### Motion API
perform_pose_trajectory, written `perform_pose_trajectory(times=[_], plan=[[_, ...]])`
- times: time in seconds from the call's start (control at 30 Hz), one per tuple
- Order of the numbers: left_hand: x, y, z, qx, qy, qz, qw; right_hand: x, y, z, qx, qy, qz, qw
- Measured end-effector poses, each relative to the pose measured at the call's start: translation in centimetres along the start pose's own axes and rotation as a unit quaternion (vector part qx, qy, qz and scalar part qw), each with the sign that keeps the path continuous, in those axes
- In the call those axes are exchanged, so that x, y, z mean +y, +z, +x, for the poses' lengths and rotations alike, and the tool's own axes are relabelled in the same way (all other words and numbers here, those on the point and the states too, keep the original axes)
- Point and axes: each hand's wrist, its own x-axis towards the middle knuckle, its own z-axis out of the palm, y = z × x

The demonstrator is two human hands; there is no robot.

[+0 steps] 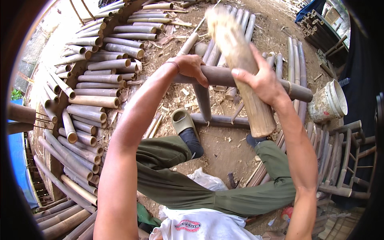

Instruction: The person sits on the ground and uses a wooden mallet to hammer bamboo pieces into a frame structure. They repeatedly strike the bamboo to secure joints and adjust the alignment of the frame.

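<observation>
In my right hand (266, 84) is a thick wooden club (256, 108), gripped around its middle and held slantwise over the bamboo crossbar (218, 75). The club's pale, frayed far end is blurred by motion. My left hand (191, 69) is closed over the crossbar's left part, its fingers partly hidden behind the pole. The crossbar belongs to a dark bamboo frame with an upright leg (203, 102) and a lower rail (220, 120) near the ground. Whether the club touches the crossbar, I cannot tell.
Cut bamboo poles (104, 80) lie in rows along the left. A dirty white bucket (320, 104) stands at the right, near assembled bamboo frames (340, 164). More long poles (296, 60) lie beyond. Wood chips cover the dirt floor; a plastic bag (206, 180) lies between my legs.
</observation>
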Motion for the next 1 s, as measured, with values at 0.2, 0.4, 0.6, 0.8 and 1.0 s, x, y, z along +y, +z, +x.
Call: perform_pose_trajectory(times=[0.2,0.4,0.6,0.8,1.0], plan=[[-1.0,0.7,0.3,0.032,0.015,0.047,0.998,4.6,-0.6,-1.4,-0.04,0.051,-0.095,0.993],[1.4,4.6,0.0,0.258,0.06,0.168,0.95,10.3,-10.1,-4.8,0.043,0.112,-0.096,0.988],[2.3,4.9,0.3,0.273,0.003,0.178,0.945,8.3,-15.0,-4.0,0.146,0.085,-0.039,0.985],[1.9,5.2,0.8,0.287,0.036,0.18,0.94,10.2,-13.2,-5.1,0.084,0.228,-0.018,0.97],[2.0,4.7,0.4,0.275,0.02,0.183,0.944,10.6,-13.9,-4.9,0.145,0.108,0.047,0.982]])
